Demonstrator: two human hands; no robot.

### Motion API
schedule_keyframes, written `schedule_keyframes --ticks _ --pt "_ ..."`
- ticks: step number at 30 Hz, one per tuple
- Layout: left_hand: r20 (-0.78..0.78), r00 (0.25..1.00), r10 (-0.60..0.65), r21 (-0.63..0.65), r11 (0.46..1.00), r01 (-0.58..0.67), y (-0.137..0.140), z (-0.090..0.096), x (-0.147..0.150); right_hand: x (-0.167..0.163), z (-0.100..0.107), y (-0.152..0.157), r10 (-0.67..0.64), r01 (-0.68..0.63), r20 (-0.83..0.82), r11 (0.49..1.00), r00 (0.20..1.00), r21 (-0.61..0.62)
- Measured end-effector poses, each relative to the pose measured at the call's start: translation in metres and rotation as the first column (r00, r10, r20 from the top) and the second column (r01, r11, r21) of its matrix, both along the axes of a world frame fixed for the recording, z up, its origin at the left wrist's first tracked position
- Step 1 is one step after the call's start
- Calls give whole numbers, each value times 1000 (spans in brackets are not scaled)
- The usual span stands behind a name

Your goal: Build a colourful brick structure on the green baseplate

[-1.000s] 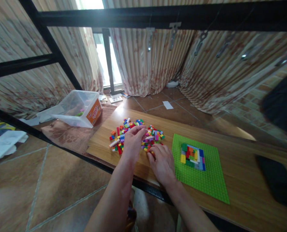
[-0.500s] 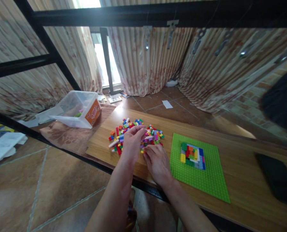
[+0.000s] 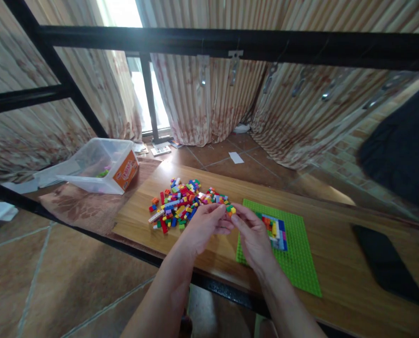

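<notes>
My right hand [image 3: 254, 231] pinches a small yellow toy brick [image 3: 233, 211] between thumb and fingertips, above the table by the near left part of the green baseplate [image 3: 297, 263]. Close against it, my left hand [image 3: 207, 224] has its fingers curled and closed; whatever they hold is hidden. Specks of green and orange show by the fingertips, and I cannot tell whether they are held or lie behind. Left of the hands spreads a pile of loose toy bricks [image 3: 174, 209] in many colours. Partly behind my right hand, a square built of bricks [image 3: 282, 237] sits on the baseplate.
A black phone-like slab [image 3: 387, 263] lies on the right of the wooden table [image 3: 336, 244]. Beyond the left end stands a clear plastic bin [image 3: 100, 183] with an orange label. A black metal bar [image 3: 181, 41] crosses above the far side.
Both hands have drawn back from the brick pile and come together to the right. A yellow brick now shows in my right fingertips. The view has shifted slightly.
</notes>
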State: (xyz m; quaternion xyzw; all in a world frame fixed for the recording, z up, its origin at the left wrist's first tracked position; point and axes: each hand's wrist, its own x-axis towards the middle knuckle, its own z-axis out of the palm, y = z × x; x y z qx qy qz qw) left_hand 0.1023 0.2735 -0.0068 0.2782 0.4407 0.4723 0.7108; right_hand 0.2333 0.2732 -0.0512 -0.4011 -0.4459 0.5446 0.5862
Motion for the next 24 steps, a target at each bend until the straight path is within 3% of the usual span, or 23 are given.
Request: schedule_keyframes --ticks 3,7,12,16,20,24 --pt "49 999 20 -15 1000 -20 0 -2 4 6 -2 1 -22 14 144 998 989 56" --pt "61 994 91 -29 996 -89 3 -7 6 16 -5 3 -134 32 453 973 881 227" --pt "-73 985 155 91 985 -148 4 -12 13 21 -2 1 -174 26 575 966 800 257" --pt "-137 982 132 189 976 -105 4 -13 18 18 1 -1 -134 40 502 980 854 193" --pt "-159 979 130 257 962 -86 5 -13 16 15 6 -1 -44 23 313 997 949 72" --pt "-239 961 139 330 942 -54 6 -14 11 15 10 -1 24 -16 156 998 987 -53"
